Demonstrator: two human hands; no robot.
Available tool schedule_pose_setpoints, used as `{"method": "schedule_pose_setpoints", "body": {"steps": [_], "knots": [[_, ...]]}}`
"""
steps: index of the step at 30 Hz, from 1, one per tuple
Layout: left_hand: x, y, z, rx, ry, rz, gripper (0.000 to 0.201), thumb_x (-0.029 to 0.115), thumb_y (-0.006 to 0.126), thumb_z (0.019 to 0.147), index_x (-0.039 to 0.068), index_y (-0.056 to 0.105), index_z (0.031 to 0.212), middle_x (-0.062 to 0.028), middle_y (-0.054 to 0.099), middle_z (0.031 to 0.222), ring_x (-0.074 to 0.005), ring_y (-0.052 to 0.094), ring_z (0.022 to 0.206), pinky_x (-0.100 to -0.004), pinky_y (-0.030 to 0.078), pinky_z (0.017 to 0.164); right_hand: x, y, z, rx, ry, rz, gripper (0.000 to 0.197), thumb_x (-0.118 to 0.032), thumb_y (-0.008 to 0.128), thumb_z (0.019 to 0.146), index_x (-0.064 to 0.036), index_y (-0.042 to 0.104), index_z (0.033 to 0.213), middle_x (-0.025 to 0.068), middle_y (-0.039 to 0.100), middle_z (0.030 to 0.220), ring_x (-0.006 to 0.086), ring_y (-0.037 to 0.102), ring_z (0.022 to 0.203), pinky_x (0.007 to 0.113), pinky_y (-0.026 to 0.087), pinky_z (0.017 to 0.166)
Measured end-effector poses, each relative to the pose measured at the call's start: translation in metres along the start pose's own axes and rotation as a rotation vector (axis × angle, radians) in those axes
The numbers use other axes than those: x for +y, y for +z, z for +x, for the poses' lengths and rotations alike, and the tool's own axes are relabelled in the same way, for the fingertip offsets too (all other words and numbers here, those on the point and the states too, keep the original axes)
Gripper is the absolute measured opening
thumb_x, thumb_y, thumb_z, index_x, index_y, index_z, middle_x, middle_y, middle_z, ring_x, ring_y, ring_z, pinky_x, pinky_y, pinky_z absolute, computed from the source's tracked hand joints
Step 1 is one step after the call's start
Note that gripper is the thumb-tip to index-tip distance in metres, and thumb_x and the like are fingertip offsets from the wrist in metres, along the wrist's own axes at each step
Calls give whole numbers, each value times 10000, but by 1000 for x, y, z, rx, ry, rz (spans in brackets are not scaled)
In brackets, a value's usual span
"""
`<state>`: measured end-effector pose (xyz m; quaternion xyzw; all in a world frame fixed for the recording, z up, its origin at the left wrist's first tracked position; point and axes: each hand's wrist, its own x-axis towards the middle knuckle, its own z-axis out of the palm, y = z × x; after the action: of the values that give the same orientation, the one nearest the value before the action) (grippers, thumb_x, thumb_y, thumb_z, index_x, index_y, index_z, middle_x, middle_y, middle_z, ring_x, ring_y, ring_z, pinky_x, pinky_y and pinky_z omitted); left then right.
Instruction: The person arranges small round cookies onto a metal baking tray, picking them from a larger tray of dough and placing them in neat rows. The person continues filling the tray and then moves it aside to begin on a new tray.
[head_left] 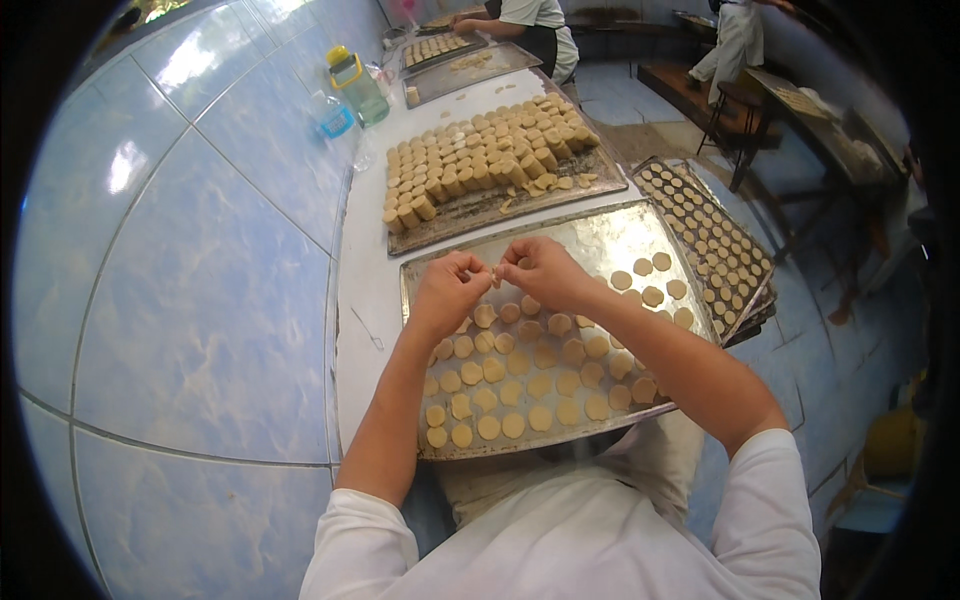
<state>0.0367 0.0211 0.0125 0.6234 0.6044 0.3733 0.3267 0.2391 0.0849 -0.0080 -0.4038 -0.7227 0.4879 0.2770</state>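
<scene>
White shirt (580,530) fills six o'clock, and beyond it a metal tray (612,238) carries rows of flat dough discs (540,385), mostly around five o'clock. Near the clock's centre, above that tray, the left hand (448,292) and right hand (545,274) almost meet, thumb and fingertips of each pinched nearly closed on a small dough piece (497,280) between them. Dough cylinders (480,160) stand packed on a second tray (480,219) at twelve o'clock, with a yellow-topped bottle (363,95) at eleven.

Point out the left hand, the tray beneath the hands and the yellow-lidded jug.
Left hand (446,292): head view, back of hand.
Tray (612,236): head view, bare metal.
Yellow-lidded jug (367,102): head view, greenish body.
</scene>
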Motion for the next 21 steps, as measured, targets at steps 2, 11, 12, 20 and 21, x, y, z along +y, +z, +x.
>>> {"method": "schedule_pose_setpoints", "body": {"steps": [2,11,12,20,21], "knots": [[-7,3,1,62,81,204,219,212,771,890,-5,744,909,-115,679,972,-229,646,782,-361,520,739,3,2,1,42,-27,-146,242,-267,735,955,-36,785,1008,190,771,958,297,728,866,415,565,779],[-26,-1,1,102,90,444,273,244,820,896,-10,726,921,-177,687,1003,-353,691,925,-443,555,838,16,-15,-7,83,-47,-404,329,-237,714,906,-64,772,1180,165,750,1093,335,738,903,441,586,839],[-23,-3,2,121,110,408,286,253,827,900,-12,721,920,-178,686,999,-351,689,920,-441,553,835,14,-20,-8,45,-3,-248,337,-221,722,900,-59,770,1191,145,746,1101,294,731,887,413,585,822],[13,18,12,-31,68,39,301,283,758,978,-14,733,1017,-61,693,847,-139,607,782,-324,507,721,9,-40,-23,-34,62,434,460,-98,788,908,-29,666,1346,60,692,1071,129,698,894,272,555,767],[17,23,12,-48,81,45,297,281,753,980,-13,736,1019,-58,693,853,-135,606,781,-320,505,716,11,-41,-25,-45,46,446,469,-107,796,933,-36,640,1369,50,694,1093,122,711,928,269,560,791]]}}
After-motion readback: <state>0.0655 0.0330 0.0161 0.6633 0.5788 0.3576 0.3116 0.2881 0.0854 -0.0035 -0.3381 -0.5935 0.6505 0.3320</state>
